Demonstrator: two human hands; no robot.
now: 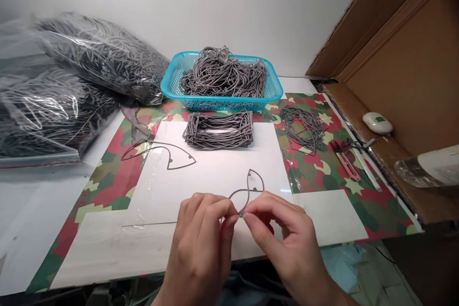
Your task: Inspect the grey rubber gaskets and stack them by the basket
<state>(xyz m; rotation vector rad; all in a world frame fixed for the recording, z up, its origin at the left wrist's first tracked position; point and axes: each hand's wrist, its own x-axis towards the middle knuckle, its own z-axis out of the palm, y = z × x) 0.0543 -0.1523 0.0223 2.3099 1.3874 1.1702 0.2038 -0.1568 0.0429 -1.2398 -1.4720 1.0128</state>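
Observation:
Near the table's front edge, my left hand (pixel 206 236) and my right hand (pixel 283 234) meet fingertip to fingertip, both pinching a thin grey looped piece (pixel 247 196). Its curved, pointed end rises above the fingers, with small dark tabs on it. A long thin wire (pixel 148 224) runs out to the left from behind my left hand. On the white sheet (pixel 215 172) to the upper left lies a similar grey shaped piece (pixel 181 167). Behind it sits a rectangular stack of grey frames (pixel 218 130).
A blue basket (pixel 222 103) full of grey loops stands at the back. Plastic bags (pixel 96 57) of grey pieces fill the left. To the right lie loose grey pieces (pixel 303 129), pink-handled cutters (pixel 347 165), a white mouse-like object (pixel 377 123) and a bottle (pixel 430 167) by cardboard (pixel 401 33).

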